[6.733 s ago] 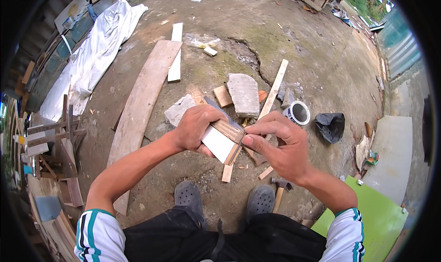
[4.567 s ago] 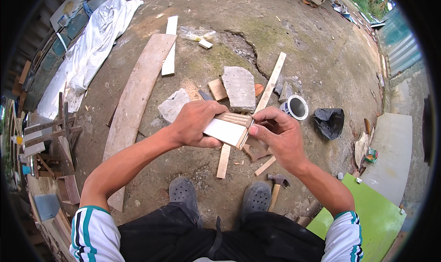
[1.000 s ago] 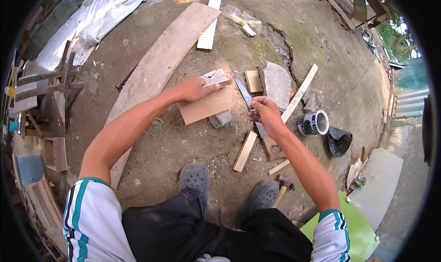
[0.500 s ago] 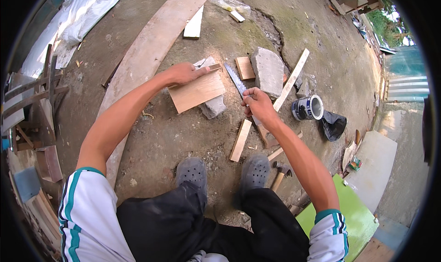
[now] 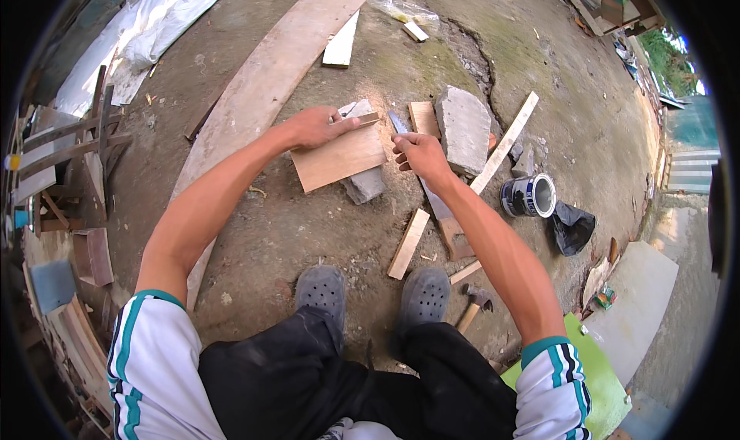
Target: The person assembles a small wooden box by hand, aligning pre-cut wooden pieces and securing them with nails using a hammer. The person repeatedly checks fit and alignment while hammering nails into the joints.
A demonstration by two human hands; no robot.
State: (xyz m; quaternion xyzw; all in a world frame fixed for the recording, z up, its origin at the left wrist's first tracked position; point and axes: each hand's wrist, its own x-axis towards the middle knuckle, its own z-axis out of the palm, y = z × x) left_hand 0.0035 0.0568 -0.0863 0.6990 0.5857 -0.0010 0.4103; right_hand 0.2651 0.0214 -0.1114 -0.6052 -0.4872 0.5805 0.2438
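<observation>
Nearest the camera two grey clogs (image 5: 324,289) are planted on the dirt, with a hammer (image 5: 472,305) lying just beside the right one and a short wooden strip (image 5: 408,242) in front of them; a green sheet (image 5: 593,370) shows at the lower right. Farther out, a flat wooden board (image 5: 339,158) is laid across a grey stone block (image 5: 364,182); it is pressed down by the left hand (image 5: 316,126), whose fingers are stretched nearly flat over the board's far edge — nothing is gripped, the board is only pinned. The right hand (image 5: 420,151) is closed in a loose fist around a long blade (image 5: 398,121), its tip poking out beyond the knuckles, just beside the board's right end. Half a second earlier the same grip and the same pinning were seen; the board was tilted slightly differently and the blade was held a little farther from it. Beyond the hands lie a slab of stone (image 5: 465,128), a small square offcut (image 5: 424,118) and a long thin batten (image 5: 505,143); an open tin (image 5: 529,195) stands to the right beside a black bag (image 5: 572,228); farthest off, a long broad plank (image 5: 270,77) runs away — a white tarpaulin (image 5: 154,31) lies past it.
</observation>
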